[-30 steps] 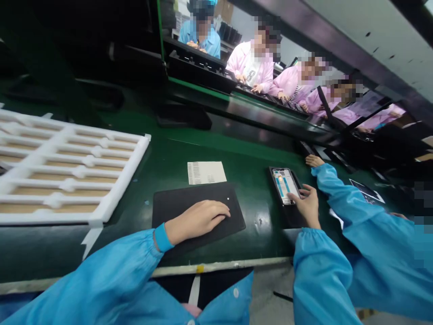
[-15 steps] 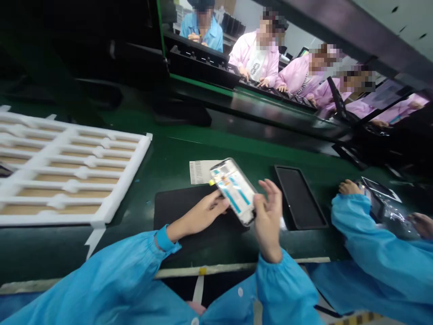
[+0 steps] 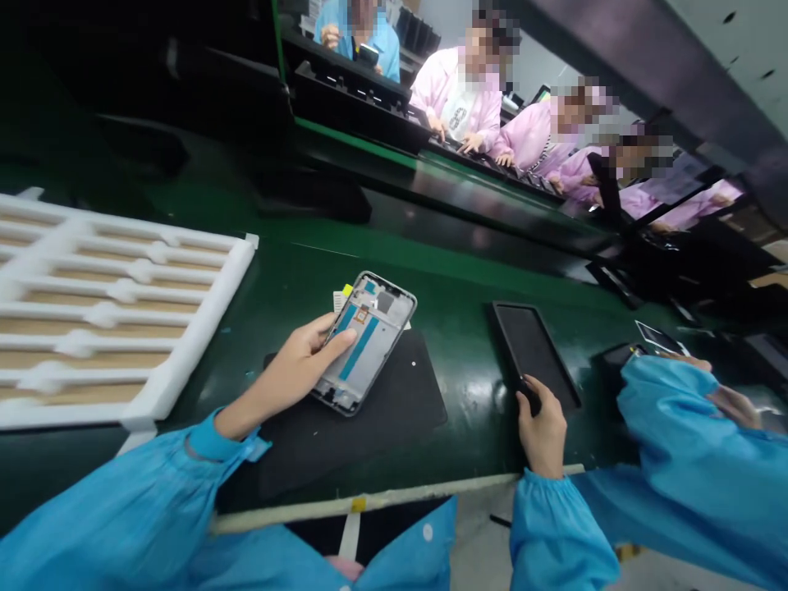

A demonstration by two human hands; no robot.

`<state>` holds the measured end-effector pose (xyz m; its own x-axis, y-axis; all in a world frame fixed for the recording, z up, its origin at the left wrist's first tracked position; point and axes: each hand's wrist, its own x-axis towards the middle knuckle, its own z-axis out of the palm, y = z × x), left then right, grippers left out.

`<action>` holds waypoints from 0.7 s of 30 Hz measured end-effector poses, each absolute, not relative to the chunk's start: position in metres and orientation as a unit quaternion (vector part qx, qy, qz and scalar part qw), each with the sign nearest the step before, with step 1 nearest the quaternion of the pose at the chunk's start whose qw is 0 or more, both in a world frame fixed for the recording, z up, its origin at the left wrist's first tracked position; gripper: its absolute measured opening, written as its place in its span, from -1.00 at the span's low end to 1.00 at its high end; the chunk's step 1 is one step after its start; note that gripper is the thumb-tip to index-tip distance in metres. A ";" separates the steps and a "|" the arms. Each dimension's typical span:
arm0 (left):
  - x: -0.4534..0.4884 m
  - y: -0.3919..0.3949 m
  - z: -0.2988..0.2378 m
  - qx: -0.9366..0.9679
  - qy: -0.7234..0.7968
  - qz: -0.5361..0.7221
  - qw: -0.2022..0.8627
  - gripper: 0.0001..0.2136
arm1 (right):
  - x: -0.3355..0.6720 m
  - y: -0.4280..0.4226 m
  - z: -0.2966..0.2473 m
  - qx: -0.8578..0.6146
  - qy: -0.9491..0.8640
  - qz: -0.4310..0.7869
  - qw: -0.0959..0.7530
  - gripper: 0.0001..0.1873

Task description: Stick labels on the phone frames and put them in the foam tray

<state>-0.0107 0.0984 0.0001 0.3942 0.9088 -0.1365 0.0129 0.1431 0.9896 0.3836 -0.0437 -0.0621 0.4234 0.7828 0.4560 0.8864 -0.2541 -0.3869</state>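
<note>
My left hand point(image 3: 301, 361) is closed on a phone frame point(image 3: 373, 349), thumb across its inner face and fingers under its left edge. Blue strips, a small brown connector and a yellow tab show on this tilted frame. Beneath it lies a black mat point(image 3: 406, 394), and a white label sheet point(image 3: 338, 301) is mostly covered behind it. My right hand point(image 3: 542, 423) pinches the near left corner of a shallow black tray point(image 3: 506, 341); the fingers hide part of that corner.
A white foam rack point(image 3: 203, 328) with long slots stands at the left. On the right, a co-worker's blue sleeve point(image 3: 671, 410) reaches over the green bench point(image 3: 455, 287) beside a black-and-white panel point(image 3: 658, 336). Several people sit across the line behind a dark rail.
My right hand has let go of the phone frame and moved right to the black tray. The frame has turned and shifted left in my left hand. The view has shifted slightly.
</note>
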 end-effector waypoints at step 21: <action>-0.015 0.092 -0.020 0.813 0.356 0.235 0.396 -0.72 | 0.281 0.231 -0.053 -0.611 -0.703 -0.035 0.363 -0.75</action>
<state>-0.0149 0.0921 -0.0201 0.6360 0.7652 0.1001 0.3925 -0.4324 0.8118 0.2811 0.2305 -0.0529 0.0098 0.8334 0.5526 0.8836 0.2515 -0.3949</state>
